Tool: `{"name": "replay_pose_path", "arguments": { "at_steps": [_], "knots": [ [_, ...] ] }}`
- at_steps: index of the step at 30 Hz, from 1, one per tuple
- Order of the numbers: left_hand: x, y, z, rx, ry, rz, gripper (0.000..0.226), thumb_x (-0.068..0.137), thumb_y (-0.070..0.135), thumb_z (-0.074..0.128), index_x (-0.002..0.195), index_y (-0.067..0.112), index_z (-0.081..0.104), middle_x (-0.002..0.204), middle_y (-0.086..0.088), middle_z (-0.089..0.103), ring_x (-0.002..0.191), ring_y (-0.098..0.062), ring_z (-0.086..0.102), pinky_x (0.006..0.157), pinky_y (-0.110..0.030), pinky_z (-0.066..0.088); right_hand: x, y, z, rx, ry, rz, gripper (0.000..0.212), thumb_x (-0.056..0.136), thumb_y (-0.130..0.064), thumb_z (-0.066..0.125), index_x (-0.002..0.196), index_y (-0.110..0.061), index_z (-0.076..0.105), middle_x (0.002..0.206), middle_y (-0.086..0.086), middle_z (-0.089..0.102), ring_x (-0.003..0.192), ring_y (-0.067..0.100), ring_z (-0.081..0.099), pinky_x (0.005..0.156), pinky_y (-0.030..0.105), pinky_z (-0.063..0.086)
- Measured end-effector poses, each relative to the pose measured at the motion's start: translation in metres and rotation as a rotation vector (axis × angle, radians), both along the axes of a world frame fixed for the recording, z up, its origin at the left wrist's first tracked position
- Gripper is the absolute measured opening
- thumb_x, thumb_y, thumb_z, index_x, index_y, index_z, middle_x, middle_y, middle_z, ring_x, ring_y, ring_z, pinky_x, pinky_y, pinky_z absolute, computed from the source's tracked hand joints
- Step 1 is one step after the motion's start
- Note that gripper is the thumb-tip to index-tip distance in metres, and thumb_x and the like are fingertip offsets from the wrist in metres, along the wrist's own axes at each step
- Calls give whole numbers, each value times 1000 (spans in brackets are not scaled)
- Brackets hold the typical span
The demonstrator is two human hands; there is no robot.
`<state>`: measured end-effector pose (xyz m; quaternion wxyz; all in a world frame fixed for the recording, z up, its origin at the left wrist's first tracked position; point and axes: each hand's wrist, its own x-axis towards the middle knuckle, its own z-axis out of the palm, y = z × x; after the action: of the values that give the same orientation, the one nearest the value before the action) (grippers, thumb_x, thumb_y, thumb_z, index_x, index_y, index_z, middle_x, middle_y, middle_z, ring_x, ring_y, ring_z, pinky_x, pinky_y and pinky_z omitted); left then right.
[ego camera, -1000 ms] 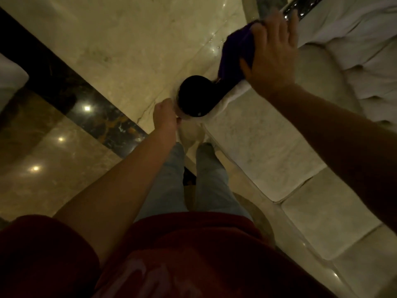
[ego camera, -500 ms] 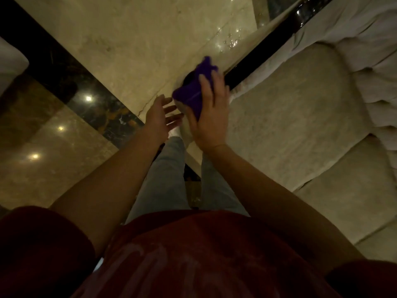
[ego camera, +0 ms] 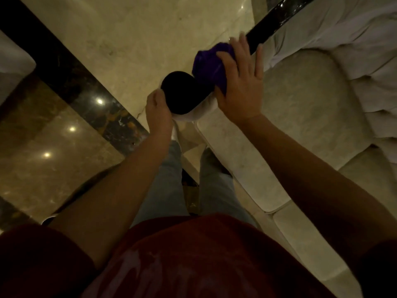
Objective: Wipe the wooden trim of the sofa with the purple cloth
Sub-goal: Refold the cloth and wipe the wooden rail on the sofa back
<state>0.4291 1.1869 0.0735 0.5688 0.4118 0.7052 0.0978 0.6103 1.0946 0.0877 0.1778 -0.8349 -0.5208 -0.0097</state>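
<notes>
The sofa's dark glossy wooden trim [ego camera: 272, 20] runs along the armrest top from the upper right down to a round black end knob [ego camera: 182, 92]. My right hand [ego camera: 240, 82] presses the bunched purple cloth [ego camera: 209, 66] onto the trim just behind the knob, fingers spread over it. My left hand [ego camera: 158, 112] curls against the near left side of the knob and the pale upholstery below it. The stretch of trim under the cloth is hidden.
The cream sofa cushions [ego camera: 311, 108] fill the right side, with white fabric [ego camera: 354, 35] draped at the upper right. Polished marble floor [ego camera: 129, 35] with a dark inlaid band [ego camera: 71, 80] lies to the left. My legs [ego camera: 171, 181] stand close against the sofa's front corner.
My right hand slid the cloth from the knob back up along the trim, uncovering the knob. My left hand went from open fingers to curled against the knob's side.
</notes>
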Motion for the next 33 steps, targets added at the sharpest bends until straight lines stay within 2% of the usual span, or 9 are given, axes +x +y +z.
{"name": "replay_pose_path", "arguments": {
  "at_steps": [5,10,15,18,21,23,26,29,33],
  "knots": [
    [19,-40,21,295,82,-179,61,102,16,54,158,7,31,161,-15,35,149,-28,35,122,-42,32,49,29,29,73,37,-204,66,89,-27,62,150,-7,51,158,23,44,151,46,36,125,62,24],
    [52,-28,33,708,148,-434,52,92,13,59,143,4,53,155,-19,42,147,-37,38,121,-49,30,96,38,45,68,32,-214,48,91,-17,60,139,-17,65,154,21,50,149,47,37,124,60,28],
    [100,-6,17,558,336,-507,37,98,27,45,123,14,69,136,-7,65,136,-26,50,126,-47,16,65,35,47,39,144,-37,32,91,-34,70,112,-11,76,128,16,67,135,40,54,113,60,37],
    [104,-3,8,592,473,-609,38,99,32,42,109,17,75,116,-5,74,122,-27,57,119,-44,25,64,39,38,85,82,8,27,91,-39,74,96,-13,79,114,12,73,122,36,64,109,57,42],
    [102,2,10,611,515,-636,37,99,31,43,95,15,77,95,-7,76,103,-30,62,104,-44,33,91,40,32,108,4,108,26,89,-38,74,95,-14,78,110,12,74,113,35,68,108,56,45],
    [109,7,12,564,438,-613,35,102,28,44,95,13,75,92,-9,74,96,-32,63,98,-43,36,111,43,29,142,-32,111,25,89,-38,73,95,-15,78,108,11,73,110,33,68,109,58,44],
    [143,3,22,427,125,-541,30,105,21,45,101,8,71,99,-9,71,93,-25,61,80,-34,42,153,51,27,188,-85,19,24,89,-37,73,97,-15,77,105,11,72,105,31,68,110,60,44],
    [180,0,27,373,129,-416,27,104,23,47,99,13,71,93,3,64,83,-14,57,68,-26,35,213,52,26,113,-129,-72,28,95,-39,65,105,-15,76,119,14,71,120,36,64,115,63,37],
    [210,3,25,448,181,-491,27,104,23,45,98,12,69,90,5,58,78,-14,51,68,-28,32,306,51,33,-83,-241,-114,34,102,-44,52,118,-21,72,151,10,57,148,40,41,124,61,25]
  ]
}}
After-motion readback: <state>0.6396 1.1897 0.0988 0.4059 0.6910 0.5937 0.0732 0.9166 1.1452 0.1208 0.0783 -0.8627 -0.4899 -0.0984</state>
